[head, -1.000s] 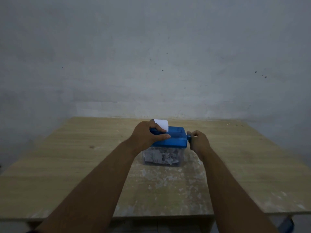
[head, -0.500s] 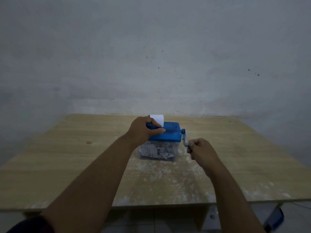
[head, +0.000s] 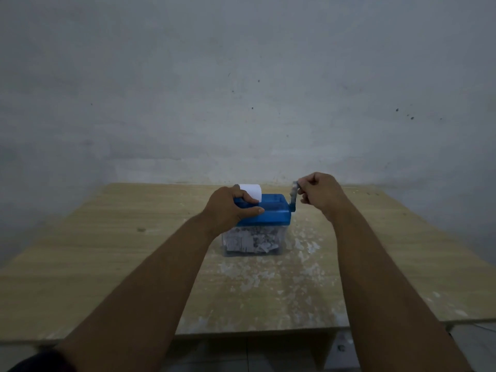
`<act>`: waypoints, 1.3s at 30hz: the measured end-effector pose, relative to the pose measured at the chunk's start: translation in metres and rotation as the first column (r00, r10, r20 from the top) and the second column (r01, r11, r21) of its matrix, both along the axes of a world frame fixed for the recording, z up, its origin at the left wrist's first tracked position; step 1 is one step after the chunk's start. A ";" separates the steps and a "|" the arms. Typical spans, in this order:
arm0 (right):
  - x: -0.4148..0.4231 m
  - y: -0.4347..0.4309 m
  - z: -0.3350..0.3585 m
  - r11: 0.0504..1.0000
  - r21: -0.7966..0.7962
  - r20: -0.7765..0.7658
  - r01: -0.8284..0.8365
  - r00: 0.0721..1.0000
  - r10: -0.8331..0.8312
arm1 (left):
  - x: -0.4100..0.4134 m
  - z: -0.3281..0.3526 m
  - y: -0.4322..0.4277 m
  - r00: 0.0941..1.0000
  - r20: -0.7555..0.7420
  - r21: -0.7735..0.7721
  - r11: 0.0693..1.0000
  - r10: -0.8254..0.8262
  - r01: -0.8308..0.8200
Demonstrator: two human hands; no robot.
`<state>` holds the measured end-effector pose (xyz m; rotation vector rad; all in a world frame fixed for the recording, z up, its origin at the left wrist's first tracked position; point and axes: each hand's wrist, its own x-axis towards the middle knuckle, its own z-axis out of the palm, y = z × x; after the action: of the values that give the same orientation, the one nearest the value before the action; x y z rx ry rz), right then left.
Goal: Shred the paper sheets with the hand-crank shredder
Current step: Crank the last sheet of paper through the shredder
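Observation:
A small hand-crank shredder (head: 271, 213) with a blue top and a clear bin full of paper shreds (head: 252, 241) stands mid-table. A white paper sheet (head: 251, 191) sticks up out of its slot at the left end. My left hand (head: 228, 208) grips the left end of the blue top, thumb across the front, fingers beside the sheet. My right hand (head: 319, 193) is curled round the crank handle (head: 294, 194), which points up above the shredder's right side.
The shredder stands on a light wooden table (head: 107, 264) with white scuffed patches in front of it. A bare grey wall (head: 241, 89) rises right behind the table. Floor tiles show under the near edge.
My right hand has swung the crank from low beside the bin up to the top of its turn. The sheet stands a little lower in the slot. My left hand has stayed on the top.

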<state>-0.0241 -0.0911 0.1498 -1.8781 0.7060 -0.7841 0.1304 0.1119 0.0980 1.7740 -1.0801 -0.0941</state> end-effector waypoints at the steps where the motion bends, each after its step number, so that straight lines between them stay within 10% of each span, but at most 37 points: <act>1: 0.009 -0.003 -0.002 1.000 0.017 0.000 0.017 1.000 -0.017 | 0.000 0.000 0.000 1.000 -0.017 -0.008 1.000 0.000 0.000; 7: 0.024 -0.011 -0.069 0.981 0.187 -0.164 0.047 0.986 -0.016 | 0.002 -0.004 -0.001 0.999 -0.048 -0.023 1.000 -0.016 0.014; 16: -0.021 0.018 -0.094 0.999 0.020 -0.345 0.049 0.938 -0.039 | -0.002 -0.007 -0.005 0.996 -0.079 -0.050 0.998 -0.031 0.027; 39: 0.016 -0.014 -0.024 0.994 0.101 -0.054 0.031 0.998 -0.026 | -0.003 -0.009 -0.003 0.994 -0.093 -0.064 0.997 -0.055 0.049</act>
<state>-0.0083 -0.1047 0.1256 -1.8056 0.7927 -0.7053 0.1274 0.1093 0.0893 1.6704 -1.0501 -0.1736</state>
